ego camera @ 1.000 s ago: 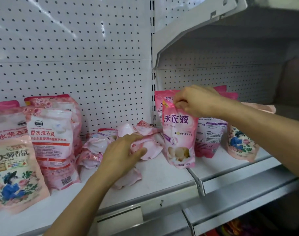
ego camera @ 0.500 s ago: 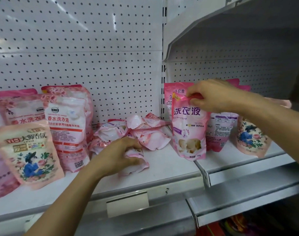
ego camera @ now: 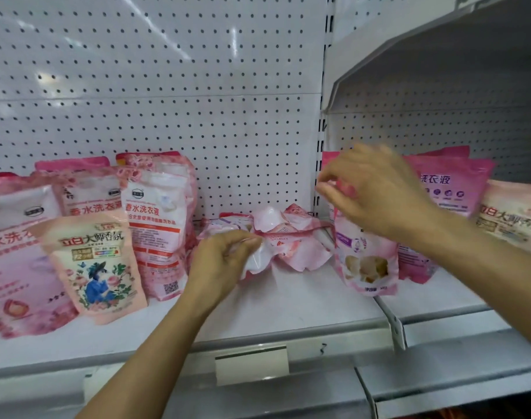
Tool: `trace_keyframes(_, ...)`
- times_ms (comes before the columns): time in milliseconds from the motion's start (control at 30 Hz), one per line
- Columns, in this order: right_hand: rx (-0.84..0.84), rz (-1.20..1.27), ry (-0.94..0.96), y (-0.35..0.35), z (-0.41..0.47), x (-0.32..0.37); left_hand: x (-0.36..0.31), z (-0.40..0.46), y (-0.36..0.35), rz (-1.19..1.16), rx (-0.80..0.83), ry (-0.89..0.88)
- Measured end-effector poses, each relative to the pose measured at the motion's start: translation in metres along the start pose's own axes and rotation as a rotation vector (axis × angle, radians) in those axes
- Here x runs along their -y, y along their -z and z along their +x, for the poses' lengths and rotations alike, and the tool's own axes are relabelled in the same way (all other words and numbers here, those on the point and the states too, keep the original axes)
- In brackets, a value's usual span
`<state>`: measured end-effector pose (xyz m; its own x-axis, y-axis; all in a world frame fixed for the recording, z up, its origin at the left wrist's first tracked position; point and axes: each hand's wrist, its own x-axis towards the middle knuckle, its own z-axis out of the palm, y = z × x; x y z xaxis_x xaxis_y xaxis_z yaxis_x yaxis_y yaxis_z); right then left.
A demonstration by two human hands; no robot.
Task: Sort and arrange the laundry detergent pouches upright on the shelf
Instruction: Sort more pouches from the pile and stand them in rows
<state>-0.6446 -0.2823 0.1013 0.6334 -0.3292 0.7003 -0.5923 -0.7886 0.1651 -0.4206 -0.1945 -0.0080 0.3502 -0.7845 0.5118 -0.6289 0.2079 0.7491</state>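
Pouches (ego camera: 291, 237) lie slumped btwn hands, upright packs (ego camera: 158, 219) beside.

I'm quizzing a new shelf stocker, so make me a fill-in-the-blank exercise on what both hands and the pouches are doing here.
1. The left hand grips a crumpled pink pouch lying ____ on the white metal shelf.
2. The right hand pinches the ____ edge of the upright pink pouch.
3. The wall behind is white ____.

Missing: flat; top; pegboard

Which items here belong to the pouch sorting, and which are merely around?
Job: left hand gripping crumpled pouch; right hand blurred at upright pink pouch; fallen pouches; shelf.
Around: pegboard; blank price tag.
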Motion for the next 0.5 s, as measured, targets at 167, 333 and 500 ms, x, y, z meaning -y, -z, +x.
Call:
trace_keyframes(167, 0.538, 0.573, -0.353, -0.050, -0.013, 0.031, -0.002, -0.021, 0.006, 0.087, 0.154, -0.104)
trace_keyframes(333, 0.823, 0.703, -0.526, -0.093, -0.021, 0.052, 0.007, -0.044, 0.013, 0.023, 0.475, -0.115)
trace_keyframes(500, 0.839, 0.459, -0.466, -0.114, -0.010, 0.069, 0.022, -0.025, 0.028, -0.017, 0.136, 0.322)
